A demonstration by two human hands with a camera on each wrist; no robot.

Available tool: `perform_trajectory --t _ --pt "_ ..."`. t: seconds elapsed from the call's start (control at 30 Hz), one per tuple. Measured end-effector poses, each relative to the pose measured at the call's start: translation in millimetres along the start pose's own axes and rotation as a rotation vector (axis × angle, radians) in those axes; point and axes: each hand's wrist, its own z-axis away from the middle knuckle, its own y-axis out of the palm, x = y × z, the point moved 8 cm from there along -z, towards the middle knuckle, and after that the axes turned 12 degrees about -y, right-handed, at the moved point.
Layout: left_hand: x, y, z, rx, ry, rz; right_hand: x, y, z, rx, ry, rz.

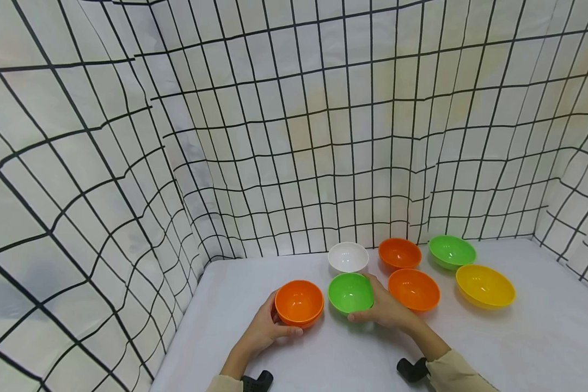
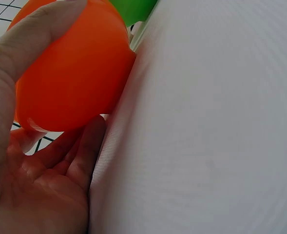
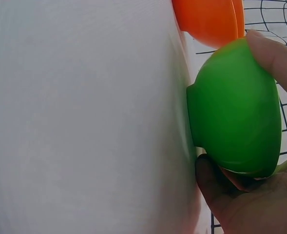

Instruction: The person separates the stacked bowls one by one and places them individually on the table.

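Note:
On the white table, my left hand [image 1: 264,329] holds an orange bowl [image 1: 299,302] from its left side. In the left wrist view the thumb [image 2: 41,31] lies across the outer wall of this orange bowl [image 2: 80,73], and the other fingers are at its underside. A second edge shows below the rim; whether two bowls are stacked I cannot tell. Just to the right, my right hand [image 1: 384,306] grips a green bowl [image 1: 350,293] by its right side. The right wrist view has that green bowl [image 3: 236,109] between thumb and fingers, its base at the table surface.
Behind the green bowl stands a white bowl [image 1: 348,257]. To the right are two orange bowls [image 1: 399,254], [image 1: 414,289], another green bowl [image 1: 452,251] and a yellow bowl [image 1: 485,286]. White walls with a black grid [image 1: 294,136] enclose the table [image 1: 544,337].

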Motion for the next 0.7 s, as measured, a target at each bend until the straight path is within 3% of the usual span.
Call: perform_trajectory --t 0.47,0.7 --pt "-2.0 0.5 0.3 0.007 0.021 -0.001 6 0.4 0 -0.023 -0.013 0.023" --pt "-2.2 0.8 0.9 0.009 0.022 0.004 16 1.7 0 -0.049 -0.018 0.144"
